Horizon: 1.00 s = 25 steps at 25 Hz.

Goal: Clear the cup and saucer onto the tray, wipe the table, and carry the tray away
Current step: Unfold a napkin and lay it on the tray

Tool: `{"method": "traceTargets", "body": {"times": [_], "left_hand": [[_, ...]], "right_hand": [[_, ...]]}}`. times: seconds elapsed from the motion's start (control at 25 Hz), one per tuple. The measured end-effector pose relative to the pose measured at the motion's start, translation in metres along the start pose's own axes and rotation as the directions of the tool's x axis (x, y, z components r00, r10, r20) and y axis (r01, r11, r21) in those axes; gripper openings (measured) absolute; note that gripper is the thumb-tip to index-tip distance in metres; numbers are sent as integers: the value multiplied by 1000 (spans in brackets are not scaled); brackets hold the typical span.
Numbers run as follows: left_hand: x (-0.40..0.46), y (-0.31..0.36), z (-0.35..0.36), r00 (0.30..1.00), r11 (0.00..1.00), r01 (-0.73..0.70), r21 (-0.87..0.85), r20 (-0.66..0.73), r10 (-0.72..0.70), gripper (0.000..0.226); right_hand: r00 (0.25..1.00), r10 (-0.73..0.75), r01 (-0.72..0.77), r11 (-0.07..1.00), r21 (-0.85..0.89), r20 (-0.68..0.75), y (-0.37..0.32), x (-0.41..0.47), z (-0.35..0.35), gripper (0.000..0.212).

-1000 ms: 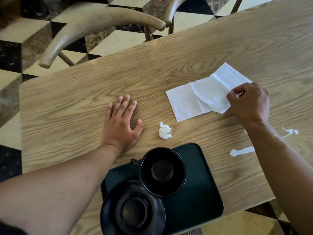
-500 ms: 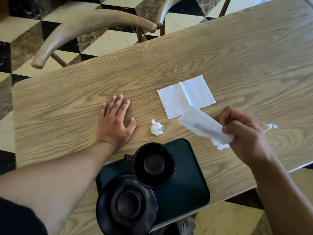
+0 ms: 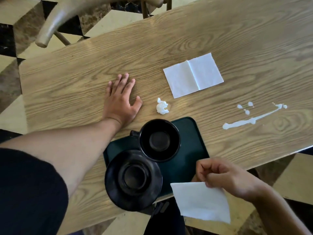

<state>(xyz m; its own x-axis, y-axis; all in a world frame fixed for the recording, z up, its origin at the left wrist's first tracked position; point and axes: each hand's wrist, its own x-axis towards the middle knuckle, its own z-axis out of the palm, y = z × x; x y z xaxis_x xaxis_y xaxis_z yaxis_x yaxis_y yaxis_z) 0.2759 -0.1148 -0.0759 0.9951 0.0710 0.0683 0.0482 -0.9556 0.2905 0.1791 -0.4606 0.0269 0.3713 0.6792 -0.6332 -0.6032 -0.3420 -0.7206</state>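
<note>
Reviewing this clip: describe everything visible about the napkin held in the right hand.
The held napkin is a plain white, thin paper sheet, showing as a rough four-sided shape with no stain visible. The right hand pinches its upper right corner between the fingers, and the rest hangs free. It sits off the near edge of the wooden table, just right of the dark green tray, overlapping the tray's near right corner in view, apart from the milky spill.

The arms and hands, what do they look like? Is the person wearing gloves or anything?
No gloves. Both hands are bare: the left hand and the right hand show no rings, watch or bracelet that I can see. The left arm has a short dark sleeve covering the upper part, with the forearm uncovered. The right forearm is uncovered too; any sleeve on that side is out of view.
</note>
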Motion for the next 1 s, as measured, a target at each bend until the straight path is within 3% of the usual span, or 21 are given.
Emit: {"method": "traceTargets", "body": {"times": [0.12,0.28,0.44,0.6,0.72,1.0], "left_hand": [[0,0,0,1000,1000,3,-8,-2,-4,68],[2,1,-1,1000,1000,-1,-4,-5,1,69],[2,2,-1,1000,1000,-5,-3,-1,5,69],[3,3,-1,1000,1000,3,2,2,-3,70],[3,3,-1,1000,1000,-1,8,8,1,70],[2,4,-3,1000,1000,3,-5,17,-3,70]], "right_hand": [[992,-5,-38,940,-339,-123,-14,11,3,10],[910,-201,-123,704,-699,-363,-23,18,2,12],[769,-348,-149,719,-679,-537,-9,18,1,6],[673,-460,-118,706,-698,-579,5,10,5,28],[551,-533,-104,720,-686,-642,15,5,15,32],[602,-483,-154,711,-686,-636,40,19,53,42]]}}
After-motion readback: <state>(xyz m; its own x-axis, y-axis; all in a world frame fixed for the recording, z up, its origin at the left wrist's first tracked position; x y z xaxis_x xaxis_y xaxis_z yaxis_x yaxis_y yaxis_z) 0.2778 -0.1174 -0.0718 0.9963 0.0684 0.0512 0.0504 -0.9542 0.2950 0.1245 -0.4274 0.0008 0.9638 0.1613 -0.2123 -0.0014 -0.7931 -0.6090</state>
